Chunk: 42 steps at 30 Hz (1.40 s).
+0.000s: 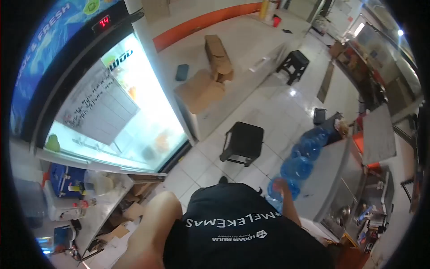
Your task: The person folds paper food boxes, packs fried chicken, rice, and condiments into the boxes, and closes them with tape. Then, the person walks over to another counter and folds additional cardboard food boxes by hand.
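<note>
My right hand (281, 184) is low at the right of my body, over the nearest of the blue water bottles (296, 167). Its fingers are blurred, and whether they grip the bottle cannot be made out. My left arm is bent at the left of the black shirt (237, 215), and the left hand is out of sight. The bottles stand in a row on the tiled floor beside a grey counter (320, 179). Ahead of me is a black stool (244, 142).
A lit glass-door fridge (148, 103) stands at the left, above a cluttered shelf (96, 215). Torn cardboard (201, 92) and a phone (182, 72) lie on a white counter (246, 27). Another black stool (294, 65) stands farther back.
</note>
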Each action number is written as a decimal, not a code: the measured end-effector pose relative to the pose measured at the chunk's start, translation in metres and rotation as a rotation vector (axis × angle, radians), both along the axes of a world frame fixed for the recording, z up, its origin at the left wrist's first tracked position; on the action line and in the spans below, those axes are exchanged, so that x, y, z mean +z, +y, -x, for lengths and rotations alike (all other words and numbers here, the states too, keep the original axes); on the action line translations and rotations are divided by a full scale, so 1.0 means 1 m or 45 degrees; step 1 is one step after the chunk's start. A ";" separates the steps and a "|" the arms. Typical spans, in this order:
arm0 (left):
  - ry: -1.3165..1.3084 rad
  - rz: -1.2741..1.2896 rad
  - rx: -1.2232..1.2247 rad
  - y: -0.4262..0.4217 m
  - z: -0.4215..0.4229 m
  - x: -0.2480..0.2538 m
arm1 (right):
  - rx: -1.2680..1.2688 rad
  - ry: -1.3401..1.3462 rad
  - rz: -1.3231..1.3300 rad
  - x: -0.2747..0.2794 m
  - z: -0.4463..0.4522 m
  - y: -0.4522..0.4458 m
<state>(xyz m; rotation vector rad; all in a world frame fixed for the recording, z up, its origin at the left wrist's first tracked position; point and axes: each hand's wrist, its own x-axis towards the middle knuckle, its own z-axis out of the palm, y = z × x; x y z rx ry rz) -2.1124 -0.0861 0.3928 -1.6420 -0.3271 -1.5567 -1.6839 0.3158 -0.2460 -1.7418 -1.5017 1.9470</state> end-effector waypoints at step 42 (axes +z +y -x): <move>-2.117 2.823 0.871 0.312 0.243 -0.498 | 2.176 -0.294 -0.457 0.212 0.682 0.319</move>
